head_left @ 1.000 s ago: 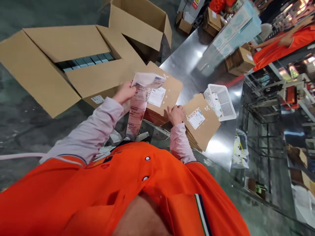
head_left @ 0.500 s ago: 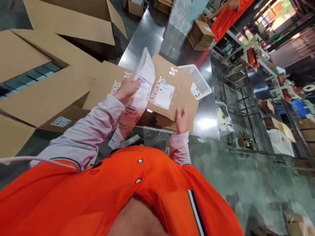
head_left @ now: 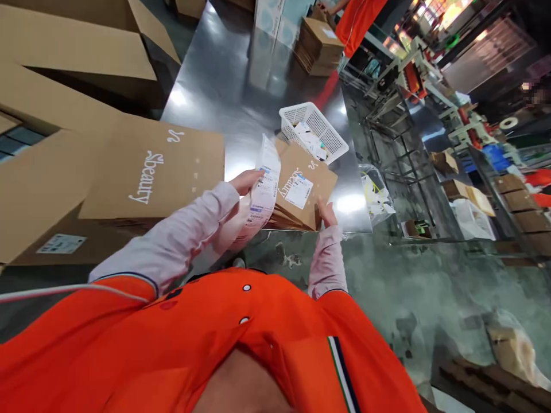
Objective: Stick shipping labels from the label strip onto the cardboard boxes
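A long strip of printed labels (head_left: pixel 264 192) hangs from my left hand (head_left: pixel 247 182), whose fingers are closed on it. My right hand (head_left: pixel 327 213) rests at the near right edge of a stack of flat cardboard pieces (head_left: pixel 318 189), its fingers apart. The top piece carries white lettering and a white label (head_left: pixel 298 191). Left of the strip lies another stack of flat brown cardboard (head_left: pixel 189 166) with the same lettering. The lower end of the strip droops below the table edge.
The metal table (head_left: pixel 224 86) bears a white basket (head_left: pixel 340 143) holding papers. Large open cartons (head_left: pixel 77 40) stand at the left. Bundled cardboard (head_left: pixel 321 46) lies at the far end beside a person in orange (head_left: pixel 359 23). A plastic bag (head_left: pixel 376 195) hangs at the right edge.
The view has shifted, showing more of the left stack. The label strip has moved away from the left stack, and the labelled right stack appears lower and turned slightly. My right hand stays beside it.
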{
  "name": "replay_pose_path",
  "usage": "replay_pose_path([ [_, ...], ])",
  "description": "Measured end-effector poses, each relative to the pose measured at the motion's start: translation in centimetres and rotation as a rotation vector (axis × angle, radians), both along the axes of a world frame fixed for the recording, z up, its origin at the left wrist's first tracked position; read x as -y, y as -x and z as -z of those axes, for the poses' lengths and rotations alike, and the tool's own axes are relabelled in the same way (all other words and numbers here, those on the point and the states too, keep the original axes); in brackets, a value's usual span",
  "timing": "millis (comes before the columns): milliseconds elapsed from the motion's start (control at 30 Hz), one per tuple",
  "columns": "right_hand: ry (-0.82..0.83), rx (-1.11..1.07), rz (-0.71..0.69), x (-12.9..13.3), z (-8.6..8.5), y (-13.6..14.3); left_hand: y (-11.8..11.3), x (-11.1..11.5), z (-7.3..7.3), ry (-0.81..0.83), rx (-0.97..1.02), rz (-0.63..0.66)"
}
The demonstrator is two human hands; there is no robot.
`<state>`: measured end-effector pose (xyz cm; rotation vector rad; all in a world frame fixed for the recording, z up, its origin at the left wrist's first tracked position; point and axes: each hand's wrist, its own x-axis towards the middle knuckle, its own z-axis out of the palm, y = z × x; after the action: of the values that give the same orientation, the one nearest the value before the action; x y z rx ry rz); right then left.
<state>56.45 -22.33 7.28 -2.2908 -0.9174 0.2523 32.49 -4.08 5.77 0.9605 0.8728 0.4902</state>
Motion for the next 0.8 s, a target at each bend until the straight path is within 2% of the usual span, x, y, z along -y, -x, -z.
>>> replay_pose_path([
  [67,-0.006,-0.059,-0.015,0.0,-1.3,1.4,3.4,1.2,-1.0,0.015,0.033,-0.030],
  [100,0.001,-0.121,-0.086,-0.2,-1.8,2.6,5.5,2.1,-1.5,0.007,0.051,-0.048],
  [133,0.030,-0.224,-0.219,-0.5,-2.2,4.1,7.8,3.1,-2.0,-0.003,0.080,-0.051],
  [233,0.169,-0.667,-0.814,-1.9,-2.3,11.0,14.4,7.4,-2.9,-0.029,0.068,-0.056],
  [267,0.159,-0.796,-0.964,-2.4,-2.0,13.7,16.2,8.9,-3.0,-0.035,0.023,-0.042],
  [300,0.098,-0.888,-1.036,-2.7,-1.5,16.5,17.7,10.3,-3.1,-0.042,-0.031,-0.023],
  [333,0.003,-0.933,-1.023,-2.9,-1.0,19.0,19.0,11.5,-3.2,-0.048,-0.084,-0.002],
  [400,-0.152,-0.939,-0.898,-2.9,0.2,23.1,20.9,13.0,-3.4,-0.072,-0.144,0.010],
  [467,-0.153,-0.892,-0.883,-2.8,1.0,25.7,22.1,13.6,-3.6,-0.144,-0.123,-0.102],
  [567,-0.020,-0.769,-1.096,-3.3,1.0,27.3,23.1,13.4,-3.9,-0.240,-0.057,-0.366],
  [633,0.018,-0.696,-1.187,-4.4,0.2,27.8,23.2,13.2,-3.8,-0.232,-0.057,-0.458],
  [800,-0.086,-0.461,-1.165,-6.9,-2.3,28.5,22.5,13.6,-2.5,-0.270,-0.119,-0.599],
])
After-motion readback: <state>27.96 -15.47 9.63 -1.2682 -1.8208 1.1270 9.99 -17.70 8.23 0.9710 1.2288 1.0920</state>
